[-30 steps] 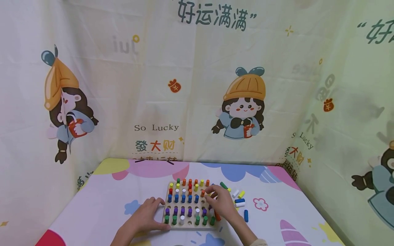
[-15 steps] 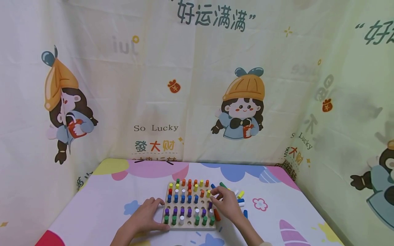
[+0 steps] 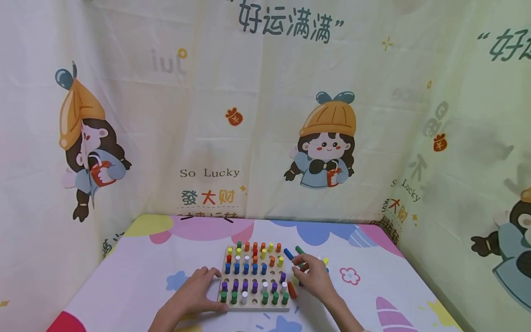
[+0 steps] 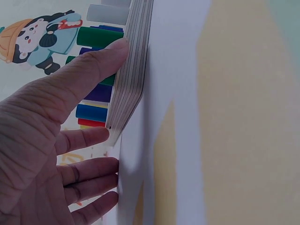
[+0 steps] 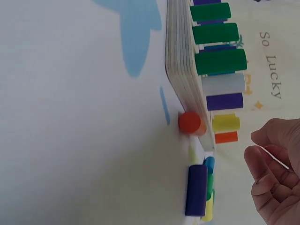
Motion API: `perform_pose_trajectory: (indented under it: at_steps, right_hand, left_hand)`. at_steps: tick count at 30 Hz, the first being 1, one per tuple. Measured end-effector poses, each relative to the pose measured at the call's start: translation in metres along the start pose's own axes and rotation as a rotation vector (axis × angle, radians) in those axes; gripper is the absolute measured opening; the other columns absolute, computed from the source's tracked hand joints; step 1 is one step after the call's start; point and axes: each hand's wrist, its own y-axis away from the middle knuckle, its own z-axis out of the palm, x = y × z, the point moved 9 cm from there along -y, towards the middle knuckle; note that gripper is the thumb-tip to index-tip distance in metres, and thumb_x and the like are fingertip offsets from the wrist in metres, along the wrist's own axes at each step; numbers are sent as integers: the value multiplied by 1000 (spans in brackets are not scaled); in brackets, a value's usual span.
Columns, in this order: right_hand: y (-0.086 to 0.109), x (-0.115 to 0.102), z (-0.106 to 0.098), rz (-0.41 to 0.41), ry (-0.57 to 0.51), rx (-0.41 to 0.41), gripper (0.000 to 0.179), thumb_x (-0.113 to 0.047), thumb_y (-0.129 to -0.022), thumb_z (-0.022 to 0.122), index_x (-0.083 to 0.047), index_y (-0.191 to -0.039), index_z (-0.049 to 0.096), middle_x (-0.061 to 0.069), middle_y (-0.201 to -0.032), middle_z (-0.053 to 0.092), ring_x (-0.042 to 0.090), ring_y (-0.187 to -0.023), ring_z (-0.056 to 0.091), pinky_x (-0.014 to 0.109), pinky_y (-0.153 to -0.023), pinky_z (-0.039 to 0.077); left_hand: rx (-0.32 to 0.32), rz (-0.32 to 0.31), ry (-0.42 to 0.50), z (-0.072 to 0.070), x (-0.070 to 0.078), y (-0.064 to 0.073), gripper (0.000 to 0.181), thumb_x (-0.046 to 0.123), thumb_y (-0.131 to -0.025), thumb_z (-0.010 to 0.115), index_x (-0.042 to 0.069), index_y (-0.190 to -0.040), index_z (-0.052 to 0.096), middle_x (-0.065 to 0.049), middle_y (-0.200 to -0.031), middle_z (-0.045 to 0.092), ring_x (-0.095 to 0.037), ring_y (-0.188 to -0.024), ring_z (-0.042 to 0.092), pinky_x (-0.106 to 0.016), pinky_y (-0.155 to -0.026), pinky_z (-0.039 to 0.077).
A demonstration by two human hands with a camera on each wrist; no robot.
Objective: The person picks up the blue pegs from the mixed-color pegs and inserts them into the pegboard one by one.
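A wooden pegboard (image 3: 240, 307) stands on the table, with rows of coloured pegs upright in its holes. My left hand (image 3: 197, 290) is at its near left corner. In the left wrist view the thumb (image 4: 105, 58) presses the board's side edge, and the other fingers lie fairly straight beside the corner. Off the board's right side, my right hand (image 3: 313, 274) is over loose pegs, thumb and forefinger apart with nothing visible between them. A yellow peg (image 3: 280, 261) stands in the board's right column. Part of the loose pegs is hidden behind the right hand.
Loose blue (image 3: 288, 253), green (image 3: 299, 249) and yellow (image 3: 326, 261) pegs lie right of the board. An orange-red peg (image 3: 292, 290) lies against its right edge. A dark purple-blue peg (image 5: 197, 190) lies farther along. A printed cloth (image 3: 269, 138) hangs behind the table.
My right hand has let go of the yellow peg at the board's right column and moved right and slightly down, over the loose pegs. The left hand stays at the corner.
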Motion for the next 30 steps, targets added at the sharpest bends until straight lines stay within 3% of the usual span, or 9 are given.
perform_pose_trajectory:
  at_steps: [19,30]
  right_hand:
    - [8,26,-20,84,29,71,17,2,-82,78,-6,-95,72,0,-89,72,12,-70,60,22,-58,48]
    - [10,39,-30,87,29,85,16,1,-82,78,-7,-95,73,2,-90,74,12,-72,64,22,-63,50]
  left_hand:
    - [2,1,-5,0,0,0,76,61,-62,92,18,-118,63,-4,-105,56,-24,-96,50,-57,-93,53]
    - [1,-5,-13,-2,2,2,76,61,-62,92,19,-118,63,-4,-107,56,-24,-97,51,-57,-94,52]
